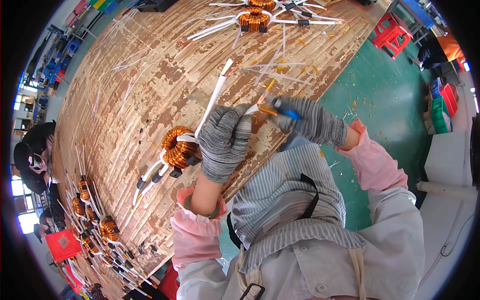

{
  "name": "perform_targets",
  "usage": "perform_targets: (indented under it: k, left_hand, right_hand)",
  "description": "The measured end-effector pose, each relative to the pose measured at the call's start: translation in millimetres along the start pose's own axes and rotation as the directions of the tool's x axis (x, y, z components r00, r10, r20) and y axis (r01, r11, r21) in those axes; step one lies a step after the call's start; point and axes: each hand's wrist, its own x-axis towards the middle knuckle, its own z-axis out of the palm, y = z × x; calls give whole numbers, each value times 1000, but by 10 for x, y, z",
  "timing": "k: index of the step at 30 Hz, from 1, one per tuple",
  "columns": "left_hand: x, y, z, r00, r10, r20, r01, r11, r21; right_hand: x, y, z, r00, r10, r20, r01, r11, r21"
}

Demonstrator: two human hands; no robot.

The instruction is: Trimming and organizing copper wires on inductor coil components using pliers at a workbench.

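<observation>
The left gloved hand point(224, 142) is clenched around white-sleeved leads point(214, 97) of a copper-wound toroidal coil point(179, 148) lying just left of it; the right gloved hand point(311, 120) grips a motion-blurred, blue-handled tool point(291, 114) near one lead's end.

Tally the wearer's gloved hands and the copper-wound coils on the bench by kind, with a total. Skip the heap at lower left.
Grey-gloved hands: 2
Copper-wound toroidal coils: 3 (one beside the left hand, two at the top, the farther cut off by the picture's edge)
Total: 5
</observation>
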Motion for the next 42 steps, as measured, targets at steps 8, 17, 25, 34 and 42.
perform_targets:
  k: [8,17,25,34,42]
  left_hand:
    - [-13,-5,-1,999,-33,-34,32,999,-20]
    - [-2,18,-16,998,-51,-30,51,999,-9]
    - [-19,-29,16,995,-70,-64,69,997,-24]
    - [-22,-20,56,992,-99,-77,99,995,-3]
    - [-23,-19,61,992,-109,-66,111,994,24]
  right_hand:
    - [-205,-61,-136,965,-116,-237,-23,858,-514]
    - [-109,-82,233,903,-285,-322,-4,743,-670]
    - [-33,-117,339,883,-291,-369,-37,741,-671]
    - [-30,-164,283,896,-249,-368,-147,616,-774]
    - [-56,-197,290,945,-4,-327,-195,795,-574]
